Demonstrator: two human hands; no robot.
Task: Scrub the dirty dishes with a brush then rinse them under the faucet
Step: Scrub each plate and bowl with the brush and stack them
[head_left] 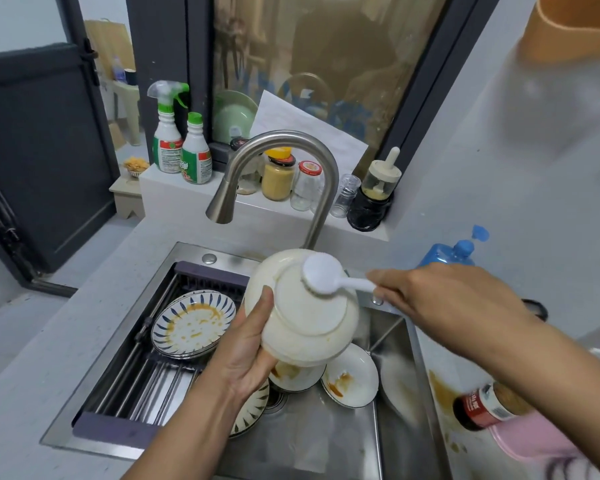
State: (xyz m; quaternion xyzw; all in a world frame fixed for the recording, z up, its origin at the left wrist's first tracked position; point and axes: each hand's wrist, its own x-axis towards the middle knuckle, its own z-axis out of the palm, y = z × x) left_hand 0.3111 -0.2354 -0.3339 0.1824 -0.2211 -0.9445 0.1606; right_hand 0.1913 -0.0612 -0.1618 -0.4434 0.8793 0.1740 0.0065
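My left hand [245,355] holds a white plate [309,327] tilted over the sink, its underside facing me. My right hand [440,299] grips the handle of a white brush [321,273], whose round head presses on the plate's base near the top. The steel faucet [291,174] arches above, with no water running. Dirty plates lie below: a blue-striped plate with orange sauce [191,323] on the drying rack, and two white stained plates [349,379] on the sink floor.
A steel sink [326,441] holds a roll-up rack [142,386] on its left half. Spray bottles [181,147] and jars [278,174] stand on the ledge behind. A blue soap bottle [447,254] and a dark sauce bottle [482,407] sit at the right.
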